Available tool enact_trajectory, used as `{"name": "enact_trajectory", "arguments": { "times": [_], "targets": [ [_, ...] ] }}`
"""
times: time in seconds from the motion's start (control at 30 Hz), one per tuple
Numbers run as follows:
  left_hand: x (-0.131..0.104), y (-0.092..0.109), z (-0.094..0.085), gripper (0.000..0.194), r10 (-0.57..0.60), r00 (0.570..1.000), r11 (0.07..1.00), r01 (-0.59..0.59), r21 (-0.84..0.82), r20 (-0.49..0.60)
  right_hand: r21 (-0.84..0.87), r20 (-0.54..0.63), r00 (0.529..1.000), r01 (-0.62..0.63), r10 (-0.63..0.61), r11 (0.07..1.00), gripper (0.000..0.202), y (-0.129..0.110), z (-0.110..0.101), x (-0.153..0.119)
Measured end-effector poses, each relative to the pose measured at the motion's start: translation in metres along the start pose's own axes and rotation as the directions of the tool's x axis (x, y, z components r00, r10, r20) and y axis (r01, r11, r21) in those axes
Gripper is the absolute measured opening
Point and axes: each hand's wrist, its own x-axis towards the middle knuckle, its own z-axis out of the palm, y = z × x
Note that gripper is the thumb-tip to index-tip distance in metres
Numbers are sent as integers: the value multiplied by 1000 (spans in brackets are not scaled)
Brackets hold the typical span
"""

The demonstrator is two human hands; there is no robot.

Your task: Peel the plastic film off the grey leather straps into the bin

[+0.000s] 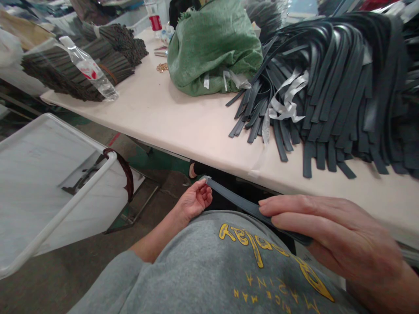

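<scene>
A dark grey flat strap (pixel 234 198) stretches between my two hands, low in front of the table edge and my shirt. At its far end, my left hand (pixel 194 201) pinches it between thumb and forefinger, the other fingers curled; a small pale piece shows at that tip. Closer to the camera, my right hand (pixel 334 231) has its fingers closed over the other part of the strap. The thumb of that hand and part of the strap beneath it are hidden.
On the pale table (pixel 203 126) lies a large heap of dark straps (pixel 340 87) with white ribbons (pixel 288 100). A green sack (pixel 212 48), a plastic bottle (pixel 90 69), bundled dark strips (pixel 111 56) and gold-coloured rings (pixel 162 67) lie behind. At left stands a white-framed cart (pixel 65 183).
</scene>
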Motion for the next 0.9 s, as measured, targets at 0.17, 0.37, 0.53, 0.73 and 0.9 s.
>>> {"name": "enact_trajectory", "arguments": {
  "times": [0.17, 0.37, 0.53, 0.73, 0.9],
  "targets": [
    [-2, -1, 1, 22, -39, 999, 999, 39, 26, 5, 27, 14, 995, 100, -101, 995, 18, 29, 40, 11],
    [-12, -7, 0, 16, -51, 992, 994, 40, 102, 113, 229, 51, 999, -8, -4, 973, 12, 56, 104, 20],
    [-15, -7, -5, 19, -73, 960, 995, 50, 89, 271, 234, 132, 984, -149, 121, 961, 12, 64, 116, 21],
    [29, 47, -30, 38, 260, 958, 951, -275, -142, -119, 419, 360, 917, -324, 172, 848, 22, 50, 75, 2],
    [40, 106, -50, 35, 545, 776, 792, -601, -109, -317, 493, 481, 857, -439, 185, 752, 26, 46, 60, -19]
  ]
}}
